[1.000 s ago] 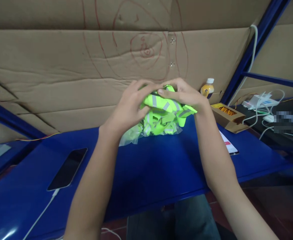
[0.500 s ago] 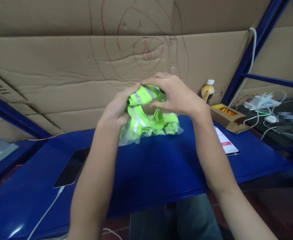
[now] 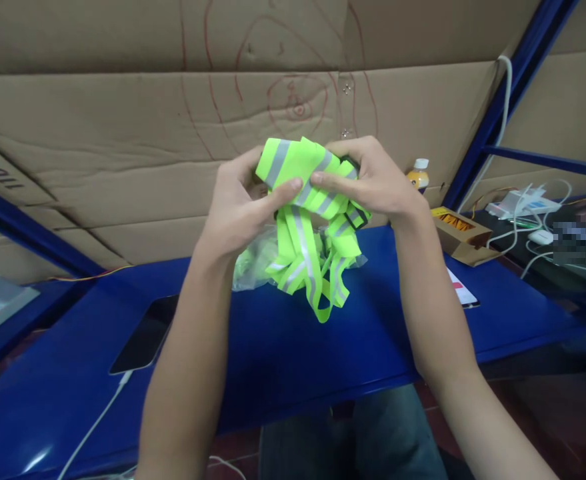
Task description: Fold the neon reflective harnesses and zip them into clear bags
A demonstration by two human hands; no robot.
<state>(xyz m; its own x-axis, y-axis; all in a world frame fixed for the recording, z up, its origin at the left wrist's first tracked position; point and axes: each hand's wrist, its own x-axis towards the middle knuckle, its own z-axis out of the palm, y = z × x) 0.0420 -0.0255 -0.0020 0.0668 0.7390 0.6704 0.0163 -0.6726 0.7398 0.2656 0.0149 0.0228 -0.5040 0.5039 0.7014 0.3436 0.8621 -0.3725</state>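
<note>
A bundle of neon yellow-green reflective straps (image 3: 300, 163) with silver stripes and black buckles hangs between my hands, above the blue table. My left hand (image 3: 243, 207) is closed on its left side, thumb lying across the front. On the right side my right hand (image 3: 373, 177) pinches it, with the thumb on top and the fingers mostly behind. Loose loops dangle below the hands. Behind and beneath them a clear plastic bag (image 3: 255, 263) rests on the table, partly hidden by the straps.
A dark phone (image 3: 145, 337) with a white cable lies at left on the blue table (image 3: 297, 367). At right are a lit phone (image 3: 465, 290), an open cardboard box (image 3: 465, 237) and a bottle (image 3: 419, 175). A cardboard wall (image 3: 123, 133) stands behind.
The straps have been raised and turned towards me, and their loops now hang lower. Both thumbs have come onto the front of the bundle. Black buckles now show.
</note>
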